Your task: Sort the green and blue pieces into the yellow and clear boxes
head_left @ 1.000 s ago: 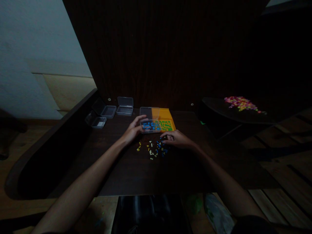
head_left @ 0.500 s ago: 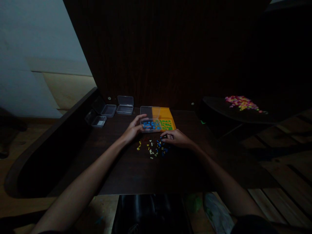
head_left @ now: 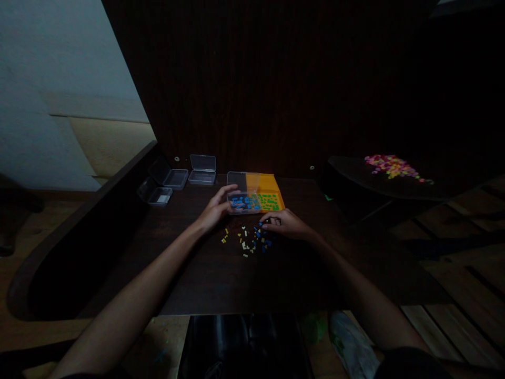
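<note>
My left hand (head_left: 216, 208) grips the left end of a clear plastic box (head_left: 244, 211), its thumb and fingers around the side. The box stands with its lid up and holds small blue building bricks (head_left: 239, 202). Touching it on the right is an open orange box (head_left: 281, 199) with green bricks (head_left: 269, 202) inside. Just in front of the boxes, my right hand (head_left: 286, 223) is closed in a pinch, with a small blue brick (head_left: 261, 224) at its fingertips. Loose blue bricks (head_left: 264, 243), cream bricks (head_left: 245, 246) and yellow bricks (head_left: 224, 237) lie scattered on the dark tabletop (head_left: 221, 284).
Several open clear boxes (head_left: 202, 176) stand at the back left, near a raised side panel (head_left: 79, 231). A dark shelf (head_left: 355, 184) at the right carries a heap of pink and yellow pieces (head_left: 394, 167). A dark upright panel (head_left: 252, 95) closes off the back.
Hardly anything differs. Both hands keep their places, the left at the clear box and the right over the blue bricks.
</note>
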Demonstrator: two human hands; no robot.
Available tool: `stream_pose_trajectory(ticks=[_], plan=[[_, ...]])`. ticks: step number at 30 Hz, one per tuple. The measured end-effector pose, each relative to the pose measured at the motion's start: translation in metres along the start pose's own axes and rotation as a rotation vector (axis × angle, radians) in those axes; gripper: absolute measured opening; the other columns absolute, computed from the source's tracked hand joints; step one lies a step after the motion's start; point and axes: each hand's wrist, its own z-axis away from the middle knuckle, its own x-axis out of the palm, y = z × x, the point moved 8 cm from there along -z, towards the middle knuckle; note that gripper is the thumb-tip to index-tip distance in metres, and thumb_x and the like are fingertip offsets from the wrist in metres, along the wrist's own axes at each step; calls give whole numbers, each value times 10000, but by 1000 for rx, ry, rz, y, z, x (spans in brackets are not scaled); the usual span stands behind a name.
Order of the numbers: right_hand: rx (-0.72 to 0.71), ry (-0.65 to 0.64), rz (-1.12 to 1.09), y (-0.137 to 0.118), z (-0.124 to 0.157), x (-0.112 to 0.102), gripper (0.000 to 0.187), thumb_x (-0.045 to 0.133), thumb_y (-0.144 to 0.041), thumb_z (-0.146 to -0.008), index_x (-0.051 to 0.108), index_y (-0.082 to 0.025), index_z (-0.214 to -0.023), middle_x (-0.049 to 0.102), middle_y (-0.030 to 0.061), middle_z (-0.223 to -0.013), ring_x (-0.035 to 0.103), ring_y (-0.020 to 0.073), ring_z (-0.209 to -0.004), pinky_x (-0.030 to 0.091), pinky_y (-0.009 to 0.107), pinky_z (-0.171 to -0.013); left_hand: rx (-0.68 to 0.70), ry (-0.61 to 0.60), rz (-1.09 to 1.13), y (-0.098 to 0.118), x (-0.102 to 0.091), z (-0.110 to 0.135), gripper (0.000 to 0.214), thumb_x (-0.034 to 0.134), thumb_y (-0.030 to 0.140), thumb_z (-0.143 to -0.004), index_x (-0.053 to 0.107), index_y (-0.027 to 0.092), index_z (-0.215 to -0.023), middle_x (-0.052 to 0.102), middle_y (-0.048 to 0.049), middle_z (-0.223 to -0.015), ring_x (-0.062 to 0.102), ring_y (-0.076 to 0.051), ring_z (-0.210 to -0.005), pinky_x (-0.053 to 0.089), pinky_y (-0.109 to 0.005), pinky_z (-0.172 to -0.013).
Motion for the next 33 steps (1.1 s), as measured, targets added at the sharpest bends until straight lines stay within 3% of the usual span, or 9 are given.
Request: stream_pose_trajectory(ticks=[13, 18, 33], plan=[[-70, 45, 49, -8, 1, 1, 215, 583, -339, -883, 700, -175, -958, 562, -30, -620, 457, 100, -546, 323, 223, -543, 31, -19, -33, 1, -3, -3, 612, 564, 61, -576, 579, 235, -1162, 597, -50, -1235, 588, -231, -1084, 512, -422, -941], [-126, 41, 143, -10, 4, 2, 203, 560, -304, -893, 711, -174, -929, 612, -10, -669, 500, 101, -582, 335, 217, -570, 21, -15, -39, 2, -2, -2, 628, 565, 78, -575, 568, 226, -1186, 585, -57, -1259, 584, -250, -1107, 497, -460, -967], [-68, 41, 209, -12, 3, 3, 159, 575, -291, -887, 673, -182, -948, 530, -43, -626, 454, 97, -564, 316, 211, -565, 10, -6, -23, -1, -2, -2, 617, 596, 88, -574, 567, 227, -1174, 581, -58, -1247, 598, -237, -1062, 498, -462, -954]])
